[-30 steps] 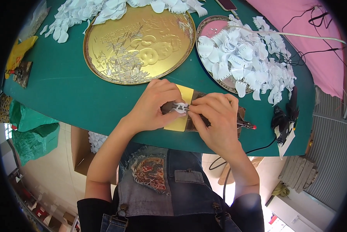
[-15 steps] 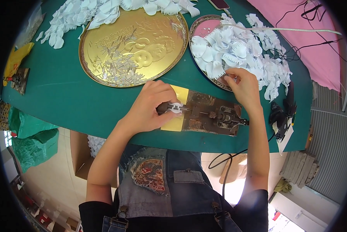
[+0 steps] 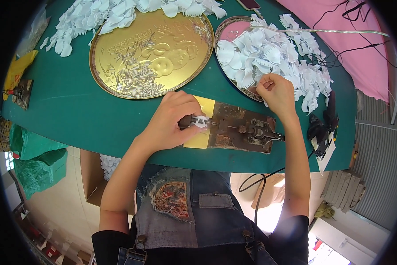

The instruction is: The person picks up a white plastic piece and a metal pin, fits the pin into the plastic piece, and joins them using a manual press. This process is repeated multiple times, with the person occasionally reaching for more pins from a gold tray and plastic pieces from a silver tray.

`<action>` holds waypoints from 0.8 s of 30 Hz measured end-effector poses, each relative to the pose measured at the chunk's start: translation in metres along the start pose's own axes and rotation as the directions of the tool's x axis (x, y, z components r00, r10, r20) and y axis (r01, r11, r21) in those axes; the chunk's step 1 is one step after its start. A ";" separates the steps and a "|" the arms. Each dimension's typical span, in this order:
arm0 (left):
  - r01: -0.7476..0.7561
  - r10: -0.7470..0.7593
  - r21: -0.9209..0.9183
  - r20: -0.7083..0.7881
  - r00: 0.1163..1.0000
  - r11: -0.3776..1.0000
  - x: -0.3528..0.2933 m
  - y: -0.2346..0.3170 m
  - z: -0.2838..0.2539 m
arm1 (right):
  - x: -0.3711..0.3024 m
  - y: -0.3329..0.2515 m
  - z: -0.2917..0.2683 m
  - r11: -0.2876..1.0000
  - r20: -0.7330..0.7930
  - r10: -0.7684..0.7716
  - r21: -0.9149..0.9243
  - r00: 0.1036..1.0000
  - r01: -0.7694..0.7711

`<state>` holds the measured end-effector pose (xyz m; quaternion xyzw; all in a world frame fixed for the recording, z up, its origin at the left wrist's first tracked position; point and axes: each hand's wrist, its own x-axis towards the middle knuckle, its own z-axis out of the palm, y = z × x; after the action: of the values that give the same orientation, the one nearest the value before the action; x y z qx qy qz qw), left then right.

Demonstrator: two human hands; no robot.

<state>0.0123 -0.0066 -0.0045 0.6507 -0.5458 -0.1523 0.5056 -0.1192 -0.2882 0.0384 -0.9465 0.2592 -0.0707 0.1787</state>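
My left hand is curled around the yellow end of a clamp jig. Its thumb and fingers close on a small white plastic claw-clip piece at the tip of the metal rods. The jig is a dark, worn board with a metal toggle clamp at its right end. My right hand hovers over the near edge of a round tray, fingertips pinched together. Whatever sits in that pinch is too small to make out. White toothed claw-clip halves are heaped on this tray, spilling off its right side.
A golden oval tray holds many thin metal pins. More white clip pieces lie behind it. At right are a black tool with a cable, pink cloth and loose wires. A second clamp stands far left.
My right hand's fingers have shifted slightly at the tray edge, still pinched. My left hand keeps its grip on the white piece at the jig.
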 end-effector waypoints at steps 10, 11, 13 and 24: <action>0.019 -0.020 0.015 0.039 0.999 1.000 -0.001 0.000 -0.002 | -0.007 0.002 -0.005 0.995 0.012 0.076 0.063 0.997 -0.077; 0.020 -0.020 0.016 0.036 0.999 1.000 -0.001 0.000 -0.001 | -0.007 0.001 -0.004 0.995 0.013 0.076 0.064 0.997 -0.077; 0.020 -0.021 0.017 0.034 0.999 1.000 -0.001 -0.001 -0.001 | -0.007 0.000 -0.003 0.998 0.010 0.049 0.026 0.999 -0.050; 0.031 -0.032 0.023 0.041 0.999 0.999 0.000 0.002 -0.003 | -0.003 0.008 -0.001 0.999 -0.011 -0.031 0.020 0.999 0.032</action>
<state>0.0133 -0.0045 -0.0012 0.6615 -0.5475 -0.1677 0.4844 -0.1255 -0.2938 0.0359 -0.9483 0.2445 -0.0809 0.1856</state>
